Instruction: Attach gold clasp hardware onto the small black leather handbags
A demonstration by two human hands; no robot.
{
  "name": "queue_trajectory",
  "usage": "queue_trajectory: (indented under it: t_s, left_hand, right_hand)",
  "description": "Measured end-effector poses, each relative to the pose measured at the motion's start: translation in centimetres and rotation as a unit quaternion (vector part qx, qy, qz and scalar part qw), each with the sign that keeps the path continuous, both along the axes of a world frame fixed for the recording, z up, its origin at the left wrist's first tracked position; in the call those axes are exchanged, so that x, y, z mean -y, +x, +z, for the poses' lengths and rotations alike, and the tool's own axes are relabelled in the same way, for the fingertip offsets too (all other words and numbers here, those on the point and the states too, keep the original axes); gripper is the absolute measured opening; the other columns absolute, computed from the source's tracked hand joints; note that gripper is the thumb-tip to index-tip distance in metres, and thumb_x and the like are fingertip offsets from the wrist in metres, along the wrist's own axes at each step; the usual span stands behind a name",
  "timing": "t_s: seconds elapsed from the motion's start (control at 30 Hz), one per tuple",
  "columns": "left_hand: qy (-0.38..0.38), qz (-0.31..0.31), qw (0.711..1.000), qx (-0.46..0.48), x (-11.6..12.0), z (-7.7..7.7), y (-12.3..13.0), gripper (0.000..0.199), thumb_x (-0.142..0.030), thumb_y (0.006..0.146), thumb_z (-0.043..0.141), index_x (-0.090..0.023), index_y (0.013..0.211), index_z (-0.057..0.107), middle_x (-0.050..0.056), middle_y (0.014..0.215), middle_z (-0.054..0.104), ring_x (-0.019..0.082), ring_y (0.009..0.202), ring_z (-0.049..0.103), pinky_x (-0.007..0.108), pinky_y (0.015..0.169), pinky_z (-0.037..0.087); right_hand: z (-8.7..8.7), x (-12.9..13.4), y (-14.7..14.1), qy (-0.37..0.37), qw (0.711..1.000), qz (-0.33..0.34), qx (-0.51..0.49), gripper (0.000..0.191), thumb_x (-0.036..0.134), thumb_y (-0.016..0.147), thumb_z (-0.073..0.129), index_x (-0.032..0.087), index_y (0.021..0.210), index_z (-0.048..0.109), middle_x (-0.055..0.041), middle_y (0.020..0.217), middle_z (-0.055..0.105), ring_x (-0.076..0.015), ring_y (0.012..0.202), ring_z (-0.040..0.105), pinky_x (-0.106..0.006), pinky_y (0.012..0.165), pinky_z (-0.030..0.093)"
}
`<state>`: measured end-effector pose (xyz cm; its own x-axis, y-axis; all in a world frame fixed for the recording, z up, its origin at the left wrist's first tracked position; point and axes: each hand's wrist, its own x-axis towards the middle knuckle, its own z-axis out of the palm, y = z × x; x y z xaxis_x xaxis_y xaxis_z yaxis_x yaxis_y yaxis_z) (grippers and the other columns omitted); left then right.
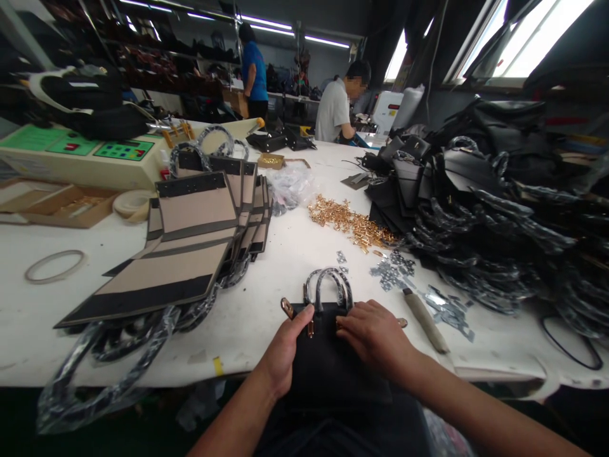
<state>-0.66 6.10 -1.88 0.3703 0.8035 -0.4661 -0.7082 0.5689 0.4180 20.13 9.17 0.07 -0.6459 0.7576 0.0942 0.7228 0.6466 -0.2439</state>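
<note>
At six o'clock I hold the black bag (326, 365), left hand (280, 352) and right hand (378, 336) gripping its upper corners; its handles (349, 292) look attached, while loose gold fittings (340, 216) lie unused toward twelve.

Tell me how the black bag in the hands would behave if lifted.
The black bag would probably hold its shape, as its front lies flat. Its handles may feel slippery, being wrapped in clear plastic, and likely stay stiff, since they stand arched.
</note>
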Motion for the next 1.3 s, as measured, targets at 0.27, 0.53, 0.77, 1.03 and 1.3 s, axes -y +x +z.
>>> queue_trajectory:
  t_s: [0.27,0.53,0.77,1.03,1.3]
  left_hand:
    - [-0.001,0.015,1.0,0.003,0.0,0.0,0.1,0.04,-0.034,0.094,0.071,-0.007,0.123,0.072,0.016,0.112,0.08,0.033,0.113,0.074,0.044,0.108,0.053]
    - [-0.024,0.014,0.999,0.022,0.1,0.1,0.1,0.043,-0.035,0.094,0.069,-0.008,0.128,0.07,0.017,0.111,0.081,0.035,0.11,0.075,0.048,0.107,0.054]
    - [-0.019,0.013,0.999,0.025,-0.1,0.0,-0.1,0.042,-0.033,0.093,0.071,-0.008,0.127,0.07,0.016,0.107,0.081,0.033,0.105,0.077,0.047,0.107,0.053]
    - [-0.03,0.015,0.999,0.023,0.3,0.8,-0.1,0.055,-0.044,0.088,0.074,-0.01,0.131,0.068,0.016,0.102,0.082,0.036,0.098,0.078,0.051,0.104,0.055]
    - [0.026,0.101,0.994,-0.017,5.0,5.2,0.3,0.061,-0.052,0.089,0.07,-0.017,0.138,0.066,0.016,0.114,0.08,0.042,0.115,0.071,0.057,0.108,0.05]
  right_hand:
    - [-0.6,-0.1,-0.6,0.038,0.999,0.01,-0.017,0.018,0.025,0.104,0.059,0.021,0.091,0.071,-0.0034,0.08,0.069,-0.0206,0.08,0.059,-0.036,0.078,0.037]
    - [-0.9,0.4,-0.2,0.043,0.998,-0.01,-0.051,0.016,0.027,0.105,0.058,0.022,0.109,0.073,-0.0037,0.082,0.071,-0.0203,0.078,0.062,-0.035,0.079,0.04]
    - [-1.5,0.3,-0.9,0.061,0.997,-0.008,-0.044,0.019,0.021,0.103,0.058,0.023,0.094,0.075,-0.0028,0.077,0.069,-0.0199,0.079,0.061,-0.034,0.075,0.038]
    - [-0.9,2.1,-1.1,0.094,0.99,-0.07,-0.074,0.024,0.026,0.101,0.063,0.025,0.125,0.068,-0.0053,0.095,0.072,-0.0242,0.092,0.064,-0.039,0.083,0.045]
    - [-0.2,10.0,-1.7,0.208,0.95,-0.046,-0.228,0.053,0.048,0.095,0.07,0.028,0.142,0.057,-0.0128,0.116,0.072,-0.0304,0.096,0.074,-0.039,0.075,0.064]
